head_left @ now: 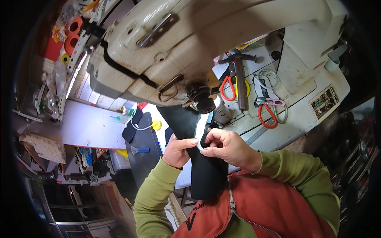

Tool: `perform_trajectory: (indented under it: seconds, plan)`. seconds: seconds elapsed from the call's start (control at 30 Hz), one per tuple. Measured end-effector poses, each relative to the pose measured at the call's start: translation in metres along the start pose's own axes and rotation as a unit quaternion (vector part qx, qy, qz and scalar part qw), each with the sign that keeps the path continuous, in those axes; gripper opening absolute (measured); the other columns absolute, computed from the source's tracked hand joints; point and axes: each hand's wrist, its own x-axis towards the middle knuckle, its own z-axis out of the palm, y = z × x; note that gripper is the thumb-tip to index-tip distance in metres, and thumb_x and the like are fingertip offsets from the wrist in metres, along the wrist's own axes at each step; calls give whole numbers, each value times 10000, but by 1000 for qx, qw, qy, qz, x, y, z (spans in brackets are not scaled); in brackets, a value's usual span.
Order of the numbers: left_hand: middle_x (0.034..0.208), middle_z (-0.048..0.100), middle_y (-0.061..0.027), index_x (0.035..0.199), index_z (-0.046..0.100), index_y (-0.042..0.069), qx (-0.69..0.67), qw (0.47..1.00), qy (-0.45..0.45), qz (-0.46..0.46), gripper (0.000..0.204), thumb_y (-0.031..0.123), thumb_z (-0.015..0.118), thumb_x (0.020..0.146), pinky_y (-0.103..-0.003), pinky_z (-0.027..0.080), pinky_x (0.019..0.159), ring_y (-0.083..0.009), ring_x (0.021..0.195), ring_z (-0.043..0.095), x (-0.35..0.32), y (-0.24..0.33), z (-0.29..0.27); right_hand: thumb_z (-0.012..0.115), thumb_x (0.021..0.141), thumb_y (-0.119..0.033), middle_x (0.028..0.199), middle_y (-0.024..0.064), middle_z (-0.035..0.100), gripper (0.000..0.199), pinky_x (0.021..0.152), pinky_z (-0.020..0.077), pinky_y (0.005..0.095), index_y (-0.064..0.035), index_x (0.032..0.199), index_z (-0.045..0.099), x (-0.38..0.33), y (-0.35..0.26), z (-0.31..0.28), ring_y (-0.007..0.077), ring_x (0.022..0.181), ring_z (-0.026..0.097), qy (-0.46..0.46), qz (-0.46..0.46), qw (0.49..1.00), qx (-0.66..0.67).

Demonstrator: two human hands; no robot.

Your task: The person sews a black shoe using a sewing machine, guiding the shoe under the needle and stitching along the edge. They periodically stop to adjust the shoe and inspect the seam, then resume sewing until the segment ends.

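A black piece of leather or fabric (209, 178) hangs from under the head of a large cream sewing machine (158, 59) down in front of me. Along it runs a bright white strip (201, 130) beside a raised black edge. My left hand (177, 152) is closed on the piece's left side, its thumb resting at the strip. At the right edge, my right hand (234, 148) pinches the black piece, thumb and bent fingers close to the strip's lower end. Both palms are turned inward, and the fingers behind the material are hidden.
Right of the machine head lie a hammer (240, 79), red-handled scissors (266, 115) and a metal ruler (258, 134). A black panel (145, 166) with a blue-handled tool (139, 150) is at left. Orange thread spools (72, 43) stand at the far left.
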Motion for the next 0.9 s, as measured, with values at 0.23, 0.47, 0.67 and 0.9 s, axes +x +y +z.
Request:
perform_trajectory:
  seconds: [0.23, 0.47, 0.67, 0.9]
  plan:
    - [1025, 666, -101, 1139, 582, -10, 27, 1000, 1, 12, 415, -80, 635, 733, -338, 500, 883, -216, 949, 646, 2, -2, 1, 615, 912, -174, 788, 5, 626, 173, 637, 452, 202, -8, 960, 619, 10, 8, -3, 43, 708, 557, 59, -4, 992, 111]
    - [999, 673, -86, 1146, 588, 0, 72, 997, -27, -10, 400, -49, 656, 755, -320, 502, 850, -198, 913, 651, 3, 10, -3, 608, 904, -147, 722, 12, 610, 125, 558, 428, 206, -26, 878, 627, 28, 23, 3, 68, 621, 548, 108, 6, 949, 297]
    - [1005, 672, -95, 1176, 574, -5, 96, 994, -45, -30, 407, -43, 644, 777, -324, 509, 839, -198, 897, 655, 4, 12, -8, 600, 914, -188, 633, -12, 537, 135, 492, 369, 207, -64, 862, 592, 29, 15, -7, 62, 515, 461, 82, 22, 953, 291]
    - [1025, 665, -103, 1165, 577, -29, 155, 987, 18, -38, 404, -77, 653, 771, -322, 537, 830, -207, 900, 668, 2, 14, -7, 650, 873, -128, 617, 8, 562, 203, 417, 387, 194, -24, 713, 582, 37, 10, -3, 58, 453, 499, 189, -45, 970, 143]
